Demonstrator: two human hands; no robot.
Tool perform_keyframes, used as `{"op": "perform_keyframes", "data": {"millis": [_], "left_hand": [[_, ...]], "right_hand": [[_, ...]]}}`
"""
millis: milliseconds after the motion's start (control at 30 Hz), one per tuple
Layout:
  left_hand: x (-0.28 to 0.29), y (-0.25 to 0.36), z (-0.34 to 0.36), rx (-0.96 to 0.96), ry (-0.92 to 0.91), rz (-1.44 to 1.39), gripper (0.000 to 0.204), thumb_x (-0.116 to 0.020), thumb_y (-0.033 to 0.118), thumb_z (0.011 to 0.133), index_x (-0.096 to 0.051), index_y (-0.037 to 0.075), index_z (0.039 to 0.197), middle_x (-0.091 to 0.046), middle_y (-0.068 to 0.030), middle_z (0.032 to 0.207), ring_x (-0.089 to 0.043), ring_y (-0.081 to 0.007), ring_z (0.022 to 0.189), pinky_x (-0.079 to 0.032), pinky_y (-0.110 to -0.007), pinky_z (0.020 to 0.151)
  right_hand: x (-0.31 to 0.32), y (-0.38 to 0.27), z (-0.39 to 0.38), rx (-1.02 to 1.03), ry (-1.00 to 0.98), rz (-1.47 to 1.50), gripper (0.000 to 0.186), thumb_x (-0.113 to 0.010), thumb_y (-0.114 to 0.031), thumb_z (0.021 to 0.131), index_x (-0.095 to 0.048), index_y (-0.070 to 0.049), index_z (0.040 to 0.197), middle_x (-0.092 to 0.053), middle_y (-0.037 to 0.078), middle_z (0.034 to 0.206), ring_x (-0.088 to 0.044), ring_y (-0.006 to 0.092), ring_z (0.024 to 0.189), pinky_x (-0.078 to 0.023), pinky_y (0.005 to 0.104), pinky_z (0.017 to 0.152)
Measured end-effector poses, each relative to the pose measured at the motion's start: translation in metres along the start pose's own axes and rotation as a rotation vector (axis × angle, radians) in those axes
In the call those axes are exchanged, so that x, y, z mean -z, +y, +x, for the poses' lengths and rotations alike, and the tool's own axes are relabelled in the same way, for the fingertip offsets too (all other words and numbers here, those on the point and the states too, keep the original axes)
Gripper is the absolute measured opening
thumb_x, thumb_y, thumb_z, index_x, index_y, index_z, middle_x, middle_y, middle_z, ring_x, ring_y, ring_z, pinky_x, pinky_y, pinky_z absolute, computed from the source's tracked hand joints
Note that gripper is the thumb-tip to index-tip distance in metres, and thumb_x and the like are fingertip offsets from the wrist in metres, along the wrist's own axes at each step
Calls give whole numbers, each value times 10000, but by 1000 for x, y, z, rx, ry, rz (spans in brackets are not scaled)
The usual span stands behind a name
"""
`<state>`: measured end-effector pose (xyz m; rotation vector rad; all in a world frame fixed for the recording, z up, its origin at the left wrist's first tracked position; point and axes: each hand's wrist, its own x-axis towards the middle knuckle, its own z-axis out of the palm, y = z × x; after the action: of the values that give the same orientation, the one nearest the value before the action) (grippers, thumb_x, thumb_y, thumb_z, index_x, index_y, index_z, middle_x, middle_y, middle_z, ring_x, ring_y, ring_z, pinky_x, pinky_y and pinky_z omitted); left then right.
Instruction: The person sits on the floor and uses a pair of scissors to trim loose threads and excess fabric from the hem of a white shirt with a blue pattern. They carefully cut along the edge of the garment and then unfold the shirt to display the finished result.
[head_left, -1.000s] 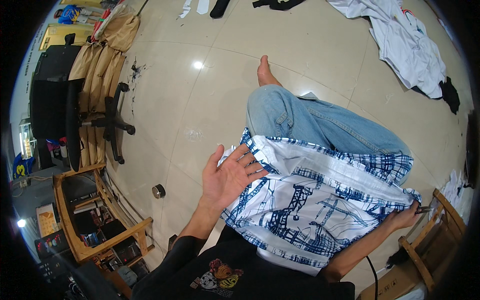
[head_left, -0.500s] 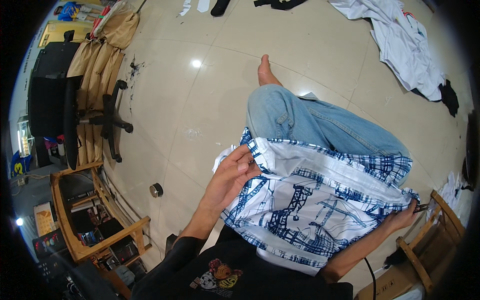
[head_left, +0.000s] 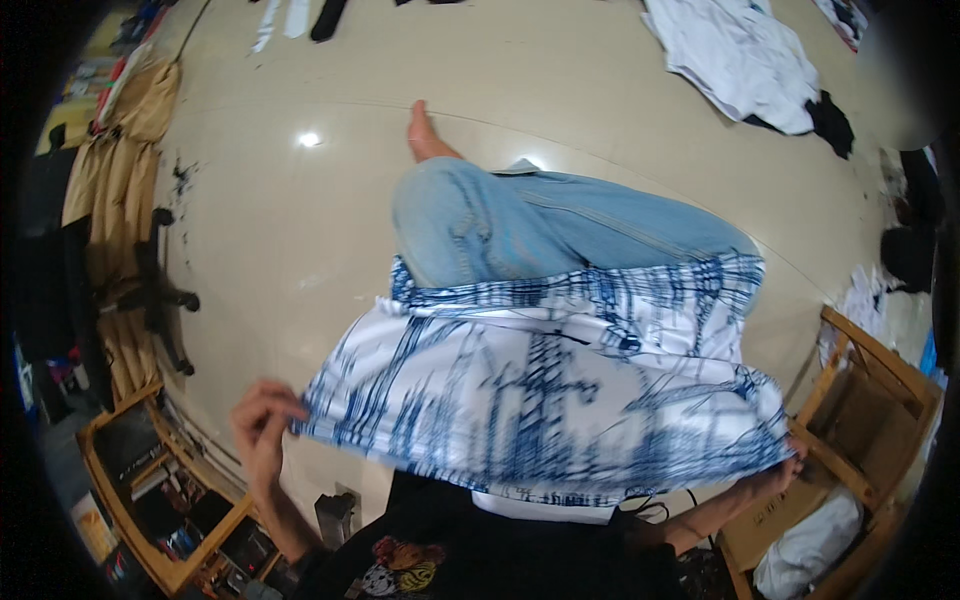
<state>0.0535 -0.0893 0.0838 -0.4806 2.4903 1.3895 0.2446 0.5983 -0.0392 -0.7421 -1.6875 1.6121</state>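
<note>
Spread over my lap lies a white garment (head_left: 520, 400) with a dark blue sketch-like print; its exact kind I cannot tell. At its near left corner, my left hand (head_left: 266, 425) pinches the edge between thumb and fingers. My right hand (head_left: 785, 472) grips the near right corner, its fingers partly hidden by the cloth. The near edge is stretched between both hands and blurred by motion. Beyond it, the far part of the cloth rests against my legs in light blue jeans (head_left: 560, 215), bent on the floor.
White clothes (head_left: 735, 65) lie heaped on the tiled floor at the far right, with a black cloth (head_left: 831, 124) beside them. A wooden frame with a cardboard box (head_left: 765, 515) stands near right. Another wooden frame (head_left: 150, 560) and an office chair (head_left: 150, 285) are at left.
My left hand has moved left and toward me, taking the garment's near left corner outward. My right hand stays at the right side. The cloth is now wider and flatter, and the view has shifted.
</note>
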Motion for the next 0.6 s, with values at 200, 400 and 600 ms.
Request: {"op": "perform_keyframes", "data": {"millis": [200, 400, 600], "left_hand": [[-29, -46, -13, 431, -777, 192, 364, -587, -99, 846, -721, 67, 1141, -727, -110, 1018, -690, -174, 785, -553, -294, 642], [-62, 32, 67, -50, -535, 642, 176, -627, 10, 885, -677, 11, 1054, -722, -161, 896, -698, -287, 705, -536, -358, 685], [-243, 87, 130, -668, -493, 147, 138, -644, 145, 944, -666, 29, 1016, -683, -116, 1004, -639, -303, 983, -475, -394, 909]], "right_hand": [[-23, -77, -36, -1023, -883, -778, 237, -868, -116, 715, -749, -30, 901, -518, -44, 709, -420, 82, 624, -365, 260, 602], [-111, -26, 19, -432, -89, -698, 288, -807, -245, 833, -727, -2, 967, -537, -68, 727, -463, 66, 649, -373, 230, 601], [-271, -23, 48, -218, -272, -495, 270, -762, -162, 886, -716, 34, 1066, -655, -11, 799, -545, 53, 694, -405, 204, 631]]}}
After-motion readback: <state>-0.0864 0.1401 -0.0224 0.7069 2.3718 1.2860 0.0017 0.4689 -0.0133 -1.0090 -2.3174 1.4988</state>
